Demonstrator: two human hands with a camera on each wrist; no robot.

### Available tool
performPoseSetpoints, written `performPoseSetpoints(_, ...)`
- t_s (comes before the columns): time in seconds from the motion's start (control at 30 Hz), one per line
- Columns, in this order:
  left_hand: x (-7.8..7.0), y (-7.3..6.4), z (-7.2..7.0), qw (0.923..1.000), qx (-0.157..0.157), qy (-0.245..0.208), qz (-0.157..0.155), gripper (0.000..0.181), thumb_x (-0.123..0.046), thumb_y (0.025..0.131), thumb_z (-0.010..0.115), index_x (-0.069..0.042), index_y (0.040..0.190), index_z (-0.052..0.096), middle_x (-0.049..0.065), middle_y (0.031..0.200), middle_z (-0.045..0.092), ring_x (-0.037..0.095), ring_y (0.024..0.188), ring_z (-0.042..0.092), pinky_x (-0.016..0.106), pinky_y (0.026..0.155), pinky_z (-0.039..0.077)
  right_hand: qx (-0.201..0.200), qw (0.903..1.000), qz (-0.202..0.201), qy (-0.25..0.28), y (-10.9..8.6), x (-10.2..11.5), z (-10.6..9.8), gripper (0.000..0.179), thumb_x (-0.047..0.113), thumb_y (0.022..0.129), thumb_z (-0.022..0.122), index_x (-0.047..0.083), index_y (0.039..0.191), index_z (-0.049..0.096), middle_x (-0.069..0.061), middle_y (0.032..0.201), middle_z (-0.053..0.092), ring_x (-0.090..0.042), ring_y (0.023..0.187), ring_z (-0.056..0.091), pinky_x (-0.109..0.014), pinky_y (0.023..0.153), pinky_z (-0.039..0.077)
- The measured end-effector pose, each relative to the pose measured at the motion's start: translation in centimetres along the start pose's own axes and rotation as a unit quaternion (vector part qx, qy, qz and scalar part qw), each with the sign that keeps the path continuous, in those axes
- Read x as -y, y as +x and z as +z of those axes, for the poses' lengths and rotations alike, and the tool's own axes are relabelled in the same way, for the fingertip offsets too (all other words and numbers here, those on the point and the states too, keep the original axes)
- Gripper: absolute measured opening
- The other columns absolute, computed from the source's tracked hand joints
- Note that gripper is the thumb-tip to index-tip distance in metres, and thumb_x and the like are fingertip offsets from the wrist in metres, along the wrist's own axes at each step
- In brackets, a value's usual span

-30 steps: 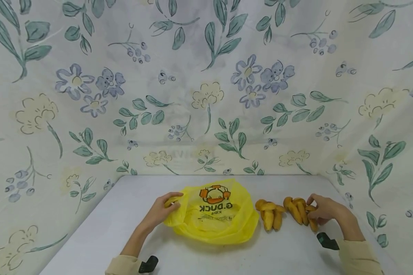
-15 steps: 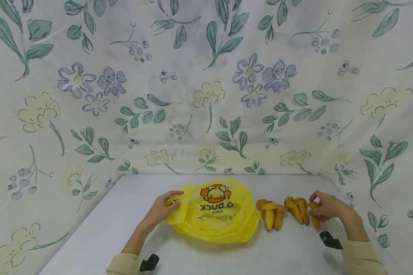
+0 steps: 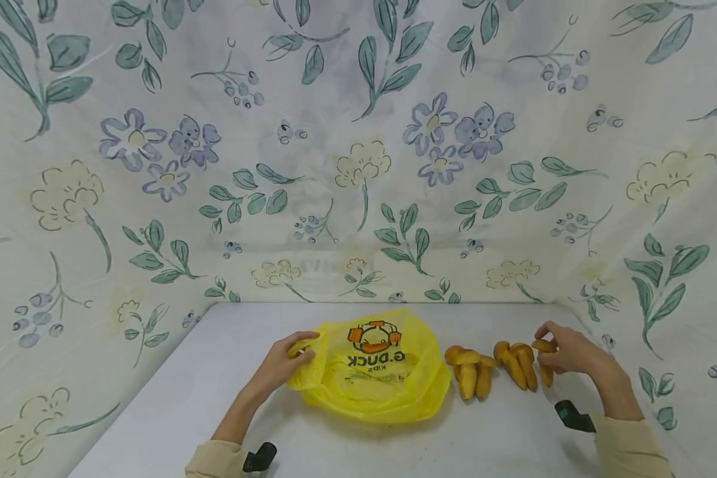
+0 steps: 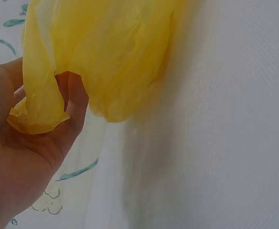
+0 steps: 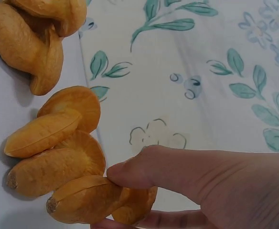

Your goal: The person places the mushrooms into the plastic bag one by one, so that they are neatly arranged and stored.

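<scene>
My left hand [image 3: 277, 365] holds the gathered left edge of a yellow plastic bag [image 3: 364, 398] with G.DUCK KIDS lettering. In the left wrist view the bag's edge [image 4: 41, 105] runs between thumb and fingers. At the right my right hand [image 3: 573, 352] pinches a brownish-yellow mushroom [image 3: 546, 375] between thumb and fingers. Seen from the right wrist, the thumb presses on this mushroom [image 5: 84, 200], and its stem points away from the hand. Just left of it lie two similar mushrooms [image 3: 522, 365], side by side. Another cluster of mushrooms [image 3: 469, 378] lies beside the bag.
Everything lies on a white table [image 3: 418, 451]. A floral curtain [image 3: 358, 199] hangs behind it and along both sides. Dark wrist devices [image 3: 573, 417] sit at both of my cuffs.
My right hand has moved slightly toward the table's back with the pinched mushroom, whose stem end has shifted upward in the head view. The left hand and bag stay as they were.
</scene>
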State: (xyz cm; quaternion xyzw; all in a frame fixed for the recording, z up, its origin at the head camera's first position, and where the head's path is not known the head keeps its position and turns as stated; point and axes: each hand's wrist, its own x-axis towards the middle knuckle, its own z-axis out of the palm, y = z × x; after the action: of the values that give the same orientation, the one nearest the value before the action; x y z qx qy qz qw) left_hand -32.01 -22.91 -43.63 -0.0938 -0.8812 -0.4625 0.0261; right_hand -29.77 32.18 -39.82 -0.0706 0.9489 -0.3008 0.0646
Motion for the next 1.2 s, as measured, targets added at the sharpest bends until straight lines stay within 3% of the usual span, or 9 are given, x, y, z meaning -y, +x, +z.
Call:
performPoseSetpoints(0.63,0.0,0.1,-0.1,1.0,0.005,-0.003,0.002,0.038,-0.018,0.095,0.063,-0.017,0.133,0.059,0.014,0.145,0.051,0.02,0.104,0.055,0.024,0.083,0.048,-0.037,0.9979,-0.033,-0.041,-0.7,2.9,-0.3,0.042,0.012,0.088,0.07,-0.005,0.12,0.049,-0.023,0.102,0.064,-0.017,0.071,0.061,-0.035,0.067,0.056)
performPoseSetpoints(1.2,-0.1,0.1,0.0,1.0,0.002,-0.004,0.0,0.038,-0.017,0.095,0.063,-0.017,0.133,0.06,0.014,0.145,0.051,0.019,0.102,0.055,0.025,0.084,0.049,-0.044,0.9968,-0.063,-0.022,-0.4,4.4,0.6,0.041,0.011,0.087,0.07,-0.002,0.121,0.051,-0.024,0.106,0.062,-0.017,0.072,0.063,-0.033,0.066,0.056)
